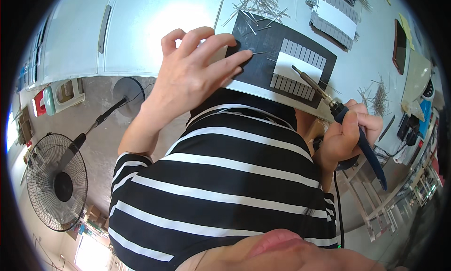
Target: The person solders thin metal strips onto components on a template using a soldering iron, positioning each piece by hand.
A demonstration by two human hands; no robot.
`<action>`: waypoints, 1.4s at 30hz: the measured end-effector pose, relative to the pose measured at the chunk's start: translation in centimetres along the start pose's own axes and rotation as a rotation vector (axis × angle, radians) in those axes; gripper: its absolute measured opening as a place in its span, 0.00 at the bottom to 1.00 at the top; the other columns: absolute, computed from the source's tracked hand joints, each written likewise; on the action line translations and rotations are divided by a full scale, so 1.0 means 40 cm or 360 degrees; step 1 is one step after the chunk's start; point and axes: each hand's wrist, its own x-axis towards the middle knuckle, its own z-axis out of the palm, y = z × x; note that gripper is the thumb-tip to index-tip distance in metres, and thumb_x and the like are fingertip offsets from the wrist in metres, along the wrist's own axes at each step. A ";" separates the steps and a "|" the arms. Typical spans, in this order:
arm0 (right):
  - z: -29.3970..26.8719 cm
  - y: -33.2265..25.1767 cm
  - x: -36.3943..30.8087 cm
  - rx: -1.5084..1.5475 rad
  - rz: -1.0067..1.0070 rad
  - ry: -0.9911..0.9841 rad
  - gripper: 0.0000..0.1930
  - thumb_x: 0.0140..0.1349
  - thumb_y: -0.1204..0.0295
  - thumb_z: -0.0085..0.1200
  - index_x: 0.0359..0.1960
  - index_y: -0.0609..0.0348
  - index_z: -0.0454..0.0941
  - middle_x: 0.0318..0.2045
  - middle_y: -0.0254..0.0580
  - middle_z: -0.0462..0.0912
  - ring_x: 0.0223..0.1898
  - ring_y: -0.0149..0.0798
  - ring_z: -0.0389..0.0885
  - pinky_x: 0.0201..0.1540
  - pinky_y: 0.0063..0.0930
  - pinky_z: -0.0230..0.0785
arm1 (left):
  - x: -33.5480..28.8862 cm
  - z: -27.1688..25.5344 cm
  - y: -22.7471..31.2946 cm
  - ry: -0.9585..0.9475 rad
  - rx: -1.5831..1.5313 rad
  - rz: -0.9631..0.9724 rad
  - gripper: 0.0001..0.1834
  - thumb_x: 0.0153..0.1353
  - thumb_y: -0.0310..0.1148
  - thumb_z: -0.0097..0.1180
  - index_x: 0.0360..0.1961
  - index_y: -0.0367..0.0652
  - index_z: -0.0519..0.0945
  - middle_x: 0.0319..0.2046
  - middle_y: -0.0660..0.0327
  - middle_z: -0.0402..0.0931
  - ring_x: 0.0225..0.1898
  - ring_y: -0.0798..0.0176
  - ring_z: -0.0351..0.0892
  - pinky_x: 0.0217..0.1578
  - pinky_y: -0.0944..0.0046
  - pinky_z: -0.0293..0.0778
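Note:
My right hand [345, 132] is closed round the dark blue handle of a soldering iron [339, 110]. The iron's slim metal tip points up and left, over a flat white piece [287, 64] with rows of grey slats along two sides. That piece lies on a black mat [253, 38] at the table's front edge. Over the mat's left part, my left hand [199, 66] has its fingers spread, the index fingertip touching or just beside a thin metal pin [259, 53]. Whether the fingertip presses on the pin, I cannot tell. The left thumb is mostly hidden.
Loose metal pins [263, 2] lie heaped behind the mat, some spilling onto it. Stacked slatted pieces [333, 18] stand at the back right. A phone [400, 45] and another heap of thin wires [378, 99] lie farther right. A standing fan [62, 186] is on the floor at left.

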 end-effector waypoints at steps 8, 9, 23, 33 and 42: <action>0.012 -0.014 0.004 -0.0089 0.0100 -0.0046 0.08 0.58 0.81 0.49 0.29 0.58 0.62 0.16 0.32 0.61 0.21 0.26 0.52 0.28 0.26 0.48 | 0.013 -0.009 0.020 0.0026 0.0010 -0.0022 0.20 0.53 0.33 0.68 0.50 0.57 0.84 0.45 0.72 0.79 0.48 0.63 0.72 0.51 0.57 0.54; 0.012 -0.016 0.003 -0.0087 0.0104 -0.0043 0.08 0.58 0.82 0.49 0.29 0.58 0.62 0.17 0.32 0.61 0.21 0.26 0.52 0.28 0.26 0.48 | 0.007 -0.008 0.036 0.0068 0.0019 -0.0085 0.20 0.54 0.34 0.67 0.50 0.55 0.84 0.44 0.71 0.79 0.48 0.63 0.72 0.51 0.58 0.54; 0.005 0.018 0.006 0.0118 -0.0001 -0.0145 0.09 0.58 0.83 0.52 0.32 0.63 0.62 0.15 0.40 0.69 0.15 0.25 0.62 0.17 0.19 0.52 | -0.016 0.022 0.081 -0.0001 0.0084 -0.0193 0.25 0.59 0.50 0.61 0.55 0.52 0.81 0.50 0.68 0.74 0.51 0.61 0.67 0.52 0.58 0.52; 0.005 0.024 0.000 0.0069 0.0012 -0.0220 0.10 0.58 0.86 0.53 0.34 0.63 0.63 0.17 0.40 0.70 0.18 0.26 0.64 0.21 0.20 0.55 | -0.008 0.023 0.059 -0.0004 0.0157 -0.0041 0.22 0.62 0.51 0.56 0.52 0.52 0.82 0.51 0.76 0.75 0.51 0.67 0.66 0.50 0.57 0.50; 0.039 0.008 0.002 -0.0192 0.0153 -0.0045 0.08 0.51 0.83 0.49 0.26 0.59 0.62 0.15 0.34 0.61 0.19 0.27 0.55 0.27 0.27 0.52 | -0.002 0.011 0.051 -0.0121 0.0079 -0.0001 0.21 0.64 0.47 0.55 0.55 0.55 0.82 0.53 0.75 0.75 0.52 0.65 0.67 0.53 0.57 0.50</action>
